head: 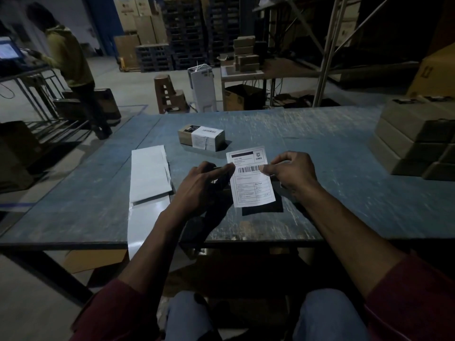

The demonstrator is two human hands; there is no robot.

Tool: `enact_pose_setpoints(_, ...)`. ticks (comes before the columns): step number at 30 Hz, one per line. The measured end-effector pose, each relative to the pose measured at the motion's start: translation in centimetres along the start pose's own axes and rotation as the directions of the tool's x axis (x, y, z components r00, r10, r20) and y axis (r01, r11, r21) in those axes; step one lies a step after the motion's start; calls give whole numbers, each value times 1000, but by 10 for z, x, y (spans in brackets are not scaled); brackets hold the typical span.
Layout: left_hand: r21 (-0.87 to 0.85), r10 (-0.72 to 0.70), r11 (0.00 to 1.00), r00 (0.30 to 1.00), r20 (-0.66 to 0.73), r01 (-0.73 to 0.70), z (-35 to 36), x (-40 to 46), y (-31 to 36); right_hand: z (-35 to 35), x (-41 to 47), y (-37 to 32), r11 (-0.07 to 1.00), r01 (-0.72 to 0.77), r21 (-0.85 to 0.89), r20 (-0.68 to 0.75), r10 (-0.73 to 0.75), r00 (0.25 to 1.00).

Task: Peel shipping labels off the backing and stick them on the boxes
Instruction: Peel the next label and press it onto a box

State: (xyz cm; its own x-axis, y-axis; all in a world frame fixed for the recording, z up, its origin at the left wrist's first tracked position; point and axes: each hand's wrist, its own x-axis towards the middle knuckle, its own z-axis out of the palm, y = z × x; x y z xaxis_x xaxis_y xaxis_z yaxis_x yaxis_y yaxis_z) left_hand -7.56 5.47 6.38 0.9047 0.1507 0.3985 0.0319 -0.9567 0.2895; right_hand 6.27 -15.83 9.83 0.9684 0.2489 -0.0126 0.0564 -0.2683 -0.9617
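The right hand point(290, 173) pinches the right edge of a label point(251, 177) between thumb and fingertips, holding it just above the worktop point(320, 148). The left hand point(202, 185) sits at the label's left edge, fingers curled, touching the paper near the barcode; something dark lies under that hand, but I cannot tell what it is. Judging by the grip, the label is being worked free of its backing or readied for a box. To do it well, I'd say peel slowly from one corner, keep the sheet flat so it doesn't curl onto itself, and touch only the margins. Beyond the hands stands one small box point(201, 137), already wearing a label across its top and side, well apart from the held sheet. To the left lies one pile of blank sheets point(150, 173), with a glossy strip running off the near edge. At the far right sits one stack of boxes point(413, 146), several deep; the dim light keeps me from counting them exactly.
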Motion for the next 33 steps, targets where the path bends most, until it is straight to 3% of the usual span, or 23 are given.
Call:
enact_pose_setpoints(6,-15,-1,1000,1000,-8,1,2,-1,-1,4,1,1,992,-30,120,35,26,999)
enact_pose_setpoints(26,-42,30,999,999,23,-29,-3,-4,-2,-2,10,-13,992,60,-112,116,-47,992)
enact_pose_setpoints(33,-19,21,1000,1000,4,-21,1,-2,-4,-5,11,-10,992,76,-99,128,-63,990)
